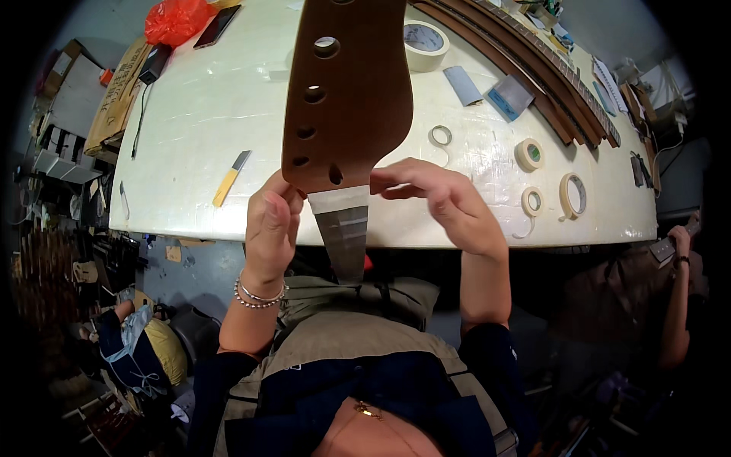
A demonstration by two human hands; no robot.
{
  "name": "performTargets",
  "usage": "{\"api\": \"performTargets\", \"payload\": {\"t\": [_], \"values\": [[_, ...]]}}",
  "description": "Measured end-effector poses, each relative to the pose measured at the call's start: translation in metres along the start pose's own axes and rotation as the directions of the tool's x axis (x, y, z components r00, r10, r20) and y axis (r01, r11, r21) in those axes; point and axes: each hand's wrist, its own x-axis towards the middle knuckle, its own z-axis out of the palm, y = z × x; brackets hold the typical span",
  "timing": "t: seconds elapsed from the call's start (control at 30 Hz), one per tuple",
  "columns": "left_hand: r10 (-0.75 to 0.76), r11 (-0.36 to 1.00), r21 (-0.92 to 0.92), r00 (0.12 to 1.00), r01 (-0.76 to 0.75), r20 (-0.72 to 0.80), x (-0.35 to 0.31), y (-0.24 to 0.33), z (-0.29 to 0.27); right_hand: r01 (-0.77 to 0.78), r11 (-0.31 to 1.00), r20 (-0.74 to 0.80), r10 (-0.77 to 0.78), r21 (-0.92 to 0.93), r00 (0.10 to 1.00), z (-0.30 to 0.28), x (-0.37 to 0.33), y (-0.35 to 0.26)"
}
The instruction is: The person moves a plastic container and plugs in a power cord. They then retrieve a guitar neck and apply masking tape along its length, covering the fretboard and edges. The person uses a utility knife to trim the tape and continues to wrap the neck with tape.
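Note:
A brown guitar neck [346, 99] rises in front of me, its headstock large and close, with a row of round holes along its left side. Its narrower part, covered in grey and pale strips [343, 228], slopes down toward my lap past the table edge. My left hand [270, 225], wearing bead bracelets, is closed at the headstock's lower left corner, some fingers hidden behind it. At the lower right, my right hand [449, 202] reaches across with long, stretched fingers; the fingertips meet the neck's edge while the thumb stands apart.
On the white table [183, 175] lie a yellow-handled cutter [231, 180], several tape rolls [572, 196], and sanding blocks [510, 97]. More necks [525, 68] are stacked at the far right. A red bag [177, 23] lies far left. Another person's hand [680, 240] shows at right.

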Motion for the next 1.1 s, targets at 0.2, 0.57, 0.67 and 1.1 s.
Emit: {"api": "performTargets", "payload": {"t": [0.2,0.57,0.67,1.1], "values": [[0.063,0.994,0.085,0.997,-0.066,0.035,0.008,0.008,0.020,0.019,0.963,-0.113,-0.051,-0.270,0.992,0.030,0.024,0.001],[-0.025,0.930,0.358,0.958,-0.082,0.285,0.007,0.015,-0.004,-0.015,0.881,-0.231,-0.108,-0.473,0.967,0.051,0.021,-0.003],[-0.110,0.908,0.419,0.944,-0.032,0.311,0.002,0.017,-0.011,-0.251,0.797,-0.311,0.084,-0.550,0.947,0.057,0.020,-0.007],[0.141,0.004,0.999,0.989,-0.050,0.049,-0.022,-0.014,-0.106,-0.139,0.989,-0.292,0.117,-0.055,0.949,0.102,-0.006,0.064]]}}
